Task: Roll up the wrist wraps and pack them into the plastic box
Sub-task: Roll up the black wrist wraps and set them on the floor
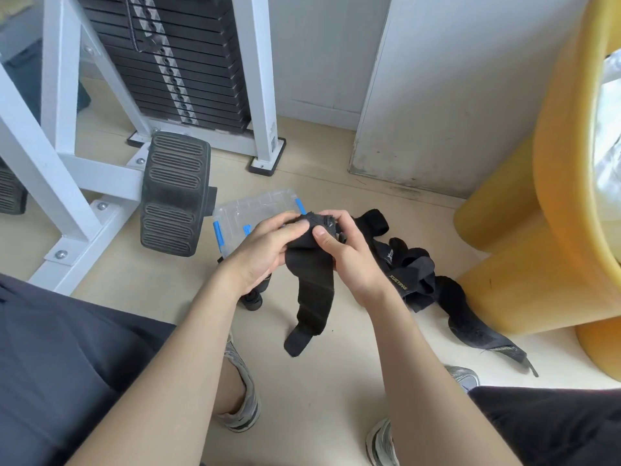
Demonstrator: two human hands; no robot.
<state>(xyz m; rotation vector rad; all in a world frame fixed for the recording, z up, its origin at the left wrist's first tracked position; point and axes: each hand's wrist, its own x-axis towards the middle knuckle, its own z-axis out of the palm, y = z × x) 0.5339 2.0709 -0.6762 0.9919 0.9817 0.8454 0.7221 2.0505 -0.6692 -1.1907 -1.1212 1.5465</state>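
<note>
A black wrist wrap (314, 287) is held above the floor at the centre of the head view. Its top end is partly rolled between my left hand (265, 253) and my right hand (349, 253), and its long tail hangs down to a folded tip. Both hands pinch the roll with thumbs and fingers. Behind the hands, a clear plastic box (250, 210) with blue latches lies on the floor, partly hidden by my left hand. A pile of loose black wrist wraps (423, 284) lies on the floor to the right of my hands.
A white weight machine (67, 163) with a black weight stack and black foot pedal (174, 193) stands at the left. A yellow stool (537, 230) fills the right side. A small black cylinder (253, 299) lies under my left wrist. My grey shoes (242, 395) rest on the beige floor.
</note>
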